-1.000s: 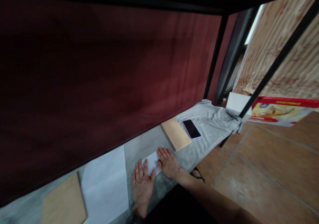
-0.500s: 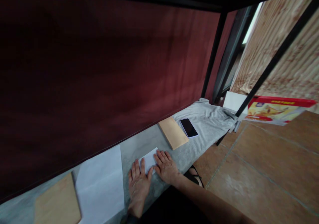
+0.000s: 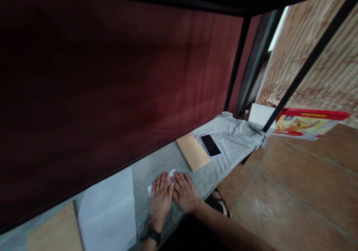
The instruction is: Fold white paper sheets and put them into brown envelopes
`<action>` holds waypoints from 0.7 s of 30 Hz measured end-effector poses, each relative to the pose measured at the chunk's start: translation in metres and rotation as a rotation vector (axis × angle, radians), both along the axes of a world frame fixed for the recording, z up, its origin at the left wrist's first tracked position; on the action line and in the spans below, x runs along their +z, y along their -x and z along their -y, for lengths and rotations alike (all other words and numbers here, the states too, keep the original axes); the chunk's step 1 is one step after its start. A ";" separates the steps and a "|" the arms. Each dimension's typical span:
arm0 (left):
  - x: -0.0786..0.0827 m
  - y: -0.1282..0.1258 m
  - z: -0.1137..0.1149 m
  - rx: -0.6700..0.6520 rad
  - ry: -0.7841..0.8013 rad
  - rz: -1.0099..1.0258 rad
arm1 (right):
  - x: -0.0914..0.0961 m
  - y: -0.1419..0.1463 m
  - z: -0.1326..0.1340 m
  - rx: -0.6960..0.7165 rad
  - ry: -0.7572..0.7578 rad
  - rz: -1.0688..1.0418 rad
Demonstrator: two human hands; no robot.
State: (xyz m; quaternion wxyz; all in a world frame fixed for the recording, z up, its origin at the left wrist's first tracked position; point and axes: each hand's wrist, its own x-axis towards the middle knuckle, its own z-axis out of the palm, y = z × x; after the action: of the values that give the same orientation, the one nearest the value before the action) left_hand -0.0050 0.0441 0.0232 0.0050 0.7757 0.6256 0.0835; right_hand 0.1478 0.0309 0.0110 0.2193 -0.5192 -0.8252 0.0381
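Note:
My left hand and my right hand lie flat side by side on a small folded white paper, fingers stretched out. Only the paper's far corner and left edge show past my fingers. The paper rests on a grey cloth covering a narrow shelf. My left wrist wears a dark band. Neither hand grips anything.
A large white sheet and a tan board lie to the left. To the right are a tan envelope and a dark phone. A dark red panel stands behind the shelf. A colourful box and tiled floor lie right.
My left hand has slid up and right onto the small paper, closing beside my right hand. More of the paper is covered now. The view has shifted slightly.

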 end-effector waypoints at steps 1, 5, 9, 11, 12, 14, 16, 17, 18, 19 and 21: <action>-0.002 0.006 0.004 0.017 -0.025 -0.013 | 0.000 0.000 0.000 -0.004 -0.002 -0.011; -0.006 0.026 0.021 0.144 -0.092 -0.040 | 0.000 -0.001 0.001 -0.006 -0.003 -0.045; -0.002 0.040 0.026 0.159 -0.096 -0.020 | 0.002 -0.001 0.001 -0.008 0.021 -0.045; 0.006 0.044 0.022 0.159 -0.066 -0.002 | 0.003 -0.001 0.001 -0.010 0.034 -0.041; 0.010 0.046 0.019 0.167 -0.044 0.002 | 0.004 -0.001 0.001 -0.012 0.040 -0.040; 0.020 0.048 0.011 0.185 0.000 0.006 | 0.005 -0.001 0.001 -0.014 0.052 -0.043; 0.029 0.050 0.001 0.190 0.054 0.044 | 0.006 -0.001 0.002 -0.016 0.062 -0.049; 0.033 0.050 -0.005 0.189 0.082 0.073 | 0.007 -0.001 0.002 -0.015 0.067 -0.052; 0.036 0.051 -0.011 0.186 0.110 0.104 | 0.008 -0.001 0.002 -0.016 0.071 -0.053; 0.038 0.052 -0.017 0.183 0.137 0.131 | 0.009 -0.001 0.002 -0.017 0.077 -0.052; 0.042 0.055 -0.029 0.180 0.178 0.168 | 0.010 -0.002 0.002 -0.014 0.089 -0.043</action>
State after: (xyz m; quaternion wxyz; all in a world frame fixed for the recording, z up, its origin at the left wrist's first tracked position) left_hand -0.0599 0.0726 0.0651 0.1187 0.7032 0.6950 0.0922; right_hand 0.1497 0.0291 0.0211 0.2139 -0.5331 -0.8142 0.0844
